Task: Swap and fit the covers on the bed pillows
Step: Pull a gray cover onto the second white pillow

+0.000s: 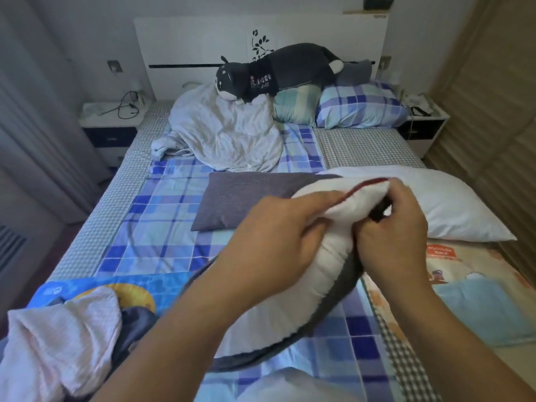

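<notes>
Fingers of your left hand (285,224) and right hand (391,227) are curled tight, pinching the white pillow (313,274) at the dark cover's (345,274) opening, near the bed's (162,216) foot edge. Keep both grips close, and work the cover evenly along the corner.

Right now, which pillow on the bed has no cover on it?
The plain white pillow at the right edge, beyond the hands. The grey pillow and the blue checked pillow by the headboard are covered.
</notes>
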